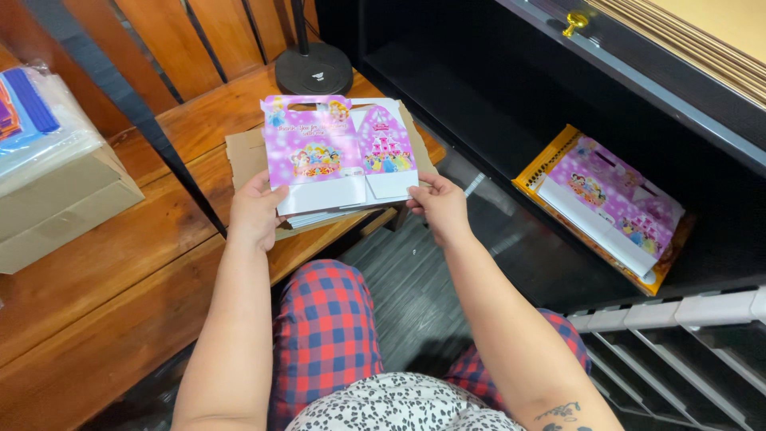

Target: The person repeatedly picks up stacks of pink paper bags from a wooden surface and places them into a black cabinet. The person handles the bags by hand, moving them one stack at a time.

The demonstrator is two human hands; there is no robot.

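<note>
Both hands grasp a stack of flat, unfolded pink party boxes (339, 156): the left hand (255, 211) clenches the stack's near left corner, thumb on top, while the right hand (439, 206) pinches the near right corner of the white bottom flaps. The stack sits at the near right edge of the wooden desk (104, 263), resting partly on a sheet of brown cardboard (243, 152) and overhanging the desk edge toward the person's knees. Every box in the stack is flat; none appears folded into shape. Beyond the stack, at the far edge of the desk, stands a round black lamp base (313, 70). At the desk's left edge lies a cardboard carton (60, 203) topped with plastic-wrapped sheets. To the right, on a dark lower shelf (511, 104), a second pile of flat pink boxes (610, 203) lies on a yellow tray, untouched
</note>
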